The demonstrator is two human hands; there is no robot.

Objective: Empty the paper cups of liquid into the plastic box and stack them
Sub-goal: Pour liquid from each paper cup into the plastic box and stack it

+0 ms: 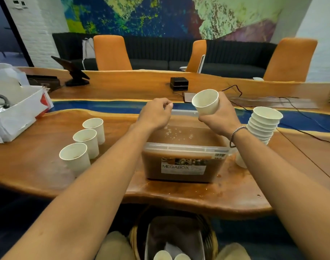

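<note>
Gripping a paper cup (207,103) over the far rim of the plastic box (179,147), centre-right of frame, the right hand (217,118) wraps its base. The cup's long axis leans, mouth up and leftward. Just left of it, the left hand (155,113) hovers with fingers curled, holding nothing.

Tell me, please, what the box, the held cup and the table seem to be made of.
The box looks like clear, glossy plastic: brown liquid shows through its wall. The cup in the right hand looks like matte white paper, with a rolled rim. The table looks like varnished wood: grain and sheen show.
</note>
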